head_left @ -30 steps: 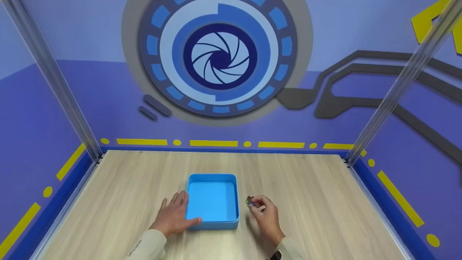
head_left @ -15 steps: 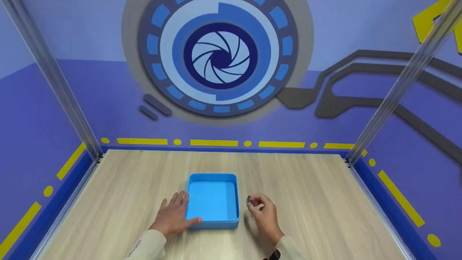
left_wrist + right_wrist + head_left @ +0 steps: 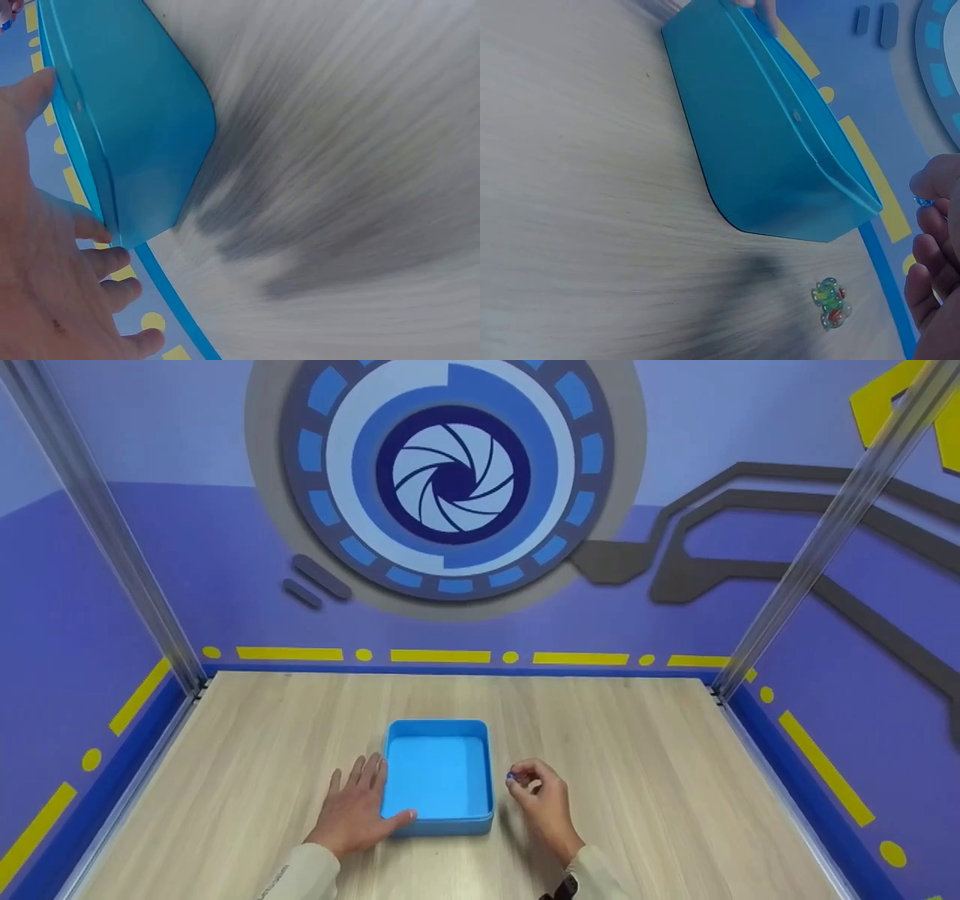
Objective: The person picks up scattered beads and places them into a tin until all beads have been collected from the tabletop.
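Between the thumb and index finger of my right hand [image 3: 547, 802] a small clear blue marble [image 3: 922, 201] is pinched, just right of the box in the head view. Its other fingers are curled in. Several glass marbles [image 3: 831, 302] with green, yellow and red swirls show in a small cluster against the tabletop, below the right fingers in the right wrist view; the head view does not show them. My left hand [image 3: 352, 810] lies along the left wall of a blue square box [image 3: 439, 826], fingers extended and thumb over its near rim.
The box stands on a light wood tabletop [image 3: 285, 750]. Behind it rises a blue patterned wall [image 3: 555, 622]; metal posts [image 3: 135, 532] stand at the table's back corners. A dark band [image 3: 562, 887] is on the right wrist.
The brown and green bits seen at the right fingertips a second ago no longer show there; only a blue bit does. Both hands and the box hold their places.
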`<state>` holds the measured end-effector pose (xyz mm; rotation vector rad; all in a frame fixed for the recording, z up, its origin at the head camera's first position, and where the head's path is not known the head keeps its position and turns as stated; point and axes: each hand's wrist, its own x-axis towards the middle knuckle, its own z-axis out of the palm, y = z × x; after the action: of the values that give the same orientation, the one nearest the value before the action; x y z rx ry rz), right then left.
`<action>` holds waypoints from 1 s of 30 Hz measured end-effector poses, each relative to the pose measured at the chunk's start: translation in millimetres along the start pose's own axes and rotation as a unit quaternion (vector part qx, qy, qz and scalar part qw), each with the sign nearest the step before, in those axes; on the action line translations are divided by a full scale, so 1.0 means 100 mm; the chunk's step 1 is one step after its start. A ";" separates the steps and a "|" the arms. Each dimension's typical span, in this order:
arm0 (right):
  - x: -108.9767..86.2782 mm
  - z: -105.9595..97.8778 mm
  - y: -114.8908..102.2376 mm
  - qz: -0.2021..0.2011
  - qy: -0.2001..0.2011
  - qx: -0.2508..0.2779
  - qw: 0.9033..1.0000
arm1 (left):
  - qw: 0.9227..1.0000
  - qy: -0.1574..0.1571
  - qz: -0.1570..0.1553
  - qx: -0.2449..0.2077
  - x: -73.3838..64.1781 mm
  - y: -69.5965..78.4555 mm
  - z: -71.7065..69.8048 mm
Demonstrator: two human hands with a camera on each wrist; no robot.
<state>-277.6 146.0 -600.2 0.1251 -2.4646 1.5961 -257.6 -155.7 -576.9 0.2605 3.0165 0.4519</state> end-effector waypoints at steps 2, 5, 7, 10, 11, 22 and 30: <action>0.00 0.01 0.00 -0.005 0.000 0.001 1.000 | 1.000 0.008 0.002 0.001 0.00 -0.01 0.00; 0.00 0.01 0.00 -0.008 0.002 -0.001 1.000 | 1.000 0.016 0.002 0.005 0.02 -0.02 0.02; 0.00 0.01 -0.01 -0.006 0.003 -0.004 1.000 | 1.000 0.022 0.000 0.006 0.03 -0.04 0.03; 0.00 0.02 -0.03 0.001 0.002 -0.004 1.000 | 1.000 0.025 -0.005 0.011 0.04 -0.05 0.04; 0.00 0.03 -0.03 0.000 0.002 -0.003 1.000 | 1.000 0.025 -0.005 0.010 0.04 -0.06 0.05; -0.01 0.08 -0.07 -0.004 0.001 0.012 1.000 | 1.000 0.012 -0.004 0.007 0.04 -0.08 0.10; 0.04 0.12 -0.10 -0.001 0.003 0.009 1.000 | 1.000 0.004 0.001 0.002 0.07 -0.08 0.08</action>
<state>-281.0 131.4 -594.7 0.1251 -2.4442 1.6158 -265.3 -159.5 -587.6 0.2616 3.0245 0.4492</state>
